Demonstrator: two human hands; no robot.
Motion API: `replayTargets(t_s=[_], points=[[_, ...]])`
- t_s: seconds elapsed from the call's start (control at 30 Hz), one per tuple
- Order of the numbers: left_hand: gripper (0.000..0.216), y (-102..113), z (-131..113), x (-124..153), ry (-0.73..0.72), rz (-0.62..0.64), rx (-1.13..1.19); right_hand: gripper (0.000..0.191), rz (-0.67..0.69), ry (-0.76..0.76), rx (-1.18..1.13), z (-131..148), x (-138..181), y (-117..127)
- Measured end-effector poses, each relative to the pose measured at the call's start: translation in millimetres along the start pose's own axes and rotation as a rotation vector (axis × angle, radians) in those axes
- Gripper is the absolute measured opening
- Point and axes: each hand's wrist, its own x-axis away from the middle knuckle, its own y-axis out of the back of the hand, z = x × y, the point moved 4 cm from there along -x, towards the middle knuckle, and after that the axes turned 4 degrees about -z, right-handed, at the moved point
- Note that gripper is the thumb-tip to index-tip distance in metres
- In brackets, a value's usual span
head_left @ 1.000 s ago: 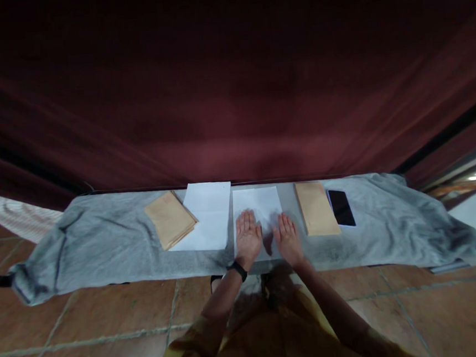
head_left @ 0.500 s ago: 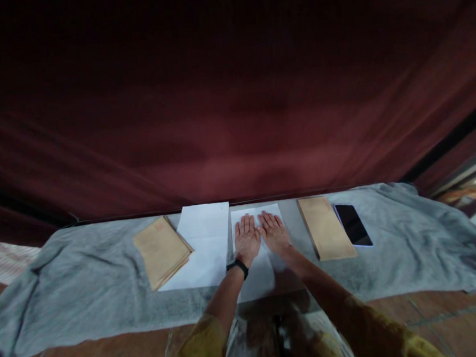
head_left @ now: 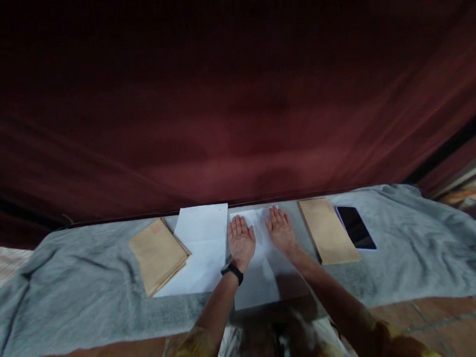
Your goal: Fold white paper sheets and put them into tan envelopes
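A white sheet of paper lies in front of me on a grey cloth. Flat on its left side rests my left hand, palm down with fingers extended and a black band on the wrist. My right hand lies palm down along the sheet's right side, fingers spread a little. Between the two hands a strip of the paper shows. Neither hand grips anything. Left of my left hand is another white stack or sheet of paper with a faint crease across it.
Brown envelopes lie in a fanned stack over the left paper's edge. To the right are another brown envelope stack and a phone. The grey cloth covers the surface, with a dark red curtain-like backdrop behind.
My hands have moved apart across the sheet, the left one to the left and the right one to the right. Both stay flat on the paper.
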Motion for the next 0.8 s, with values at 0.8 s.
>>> replayTargets(t_s=[0.8], points=[[0.063, 2.5, 8.7, 1.2, -0.021, 0.102, 0.020, 0.065, -0.116, -0.103, 0.025, -22.7, -0.3, -5.0]])
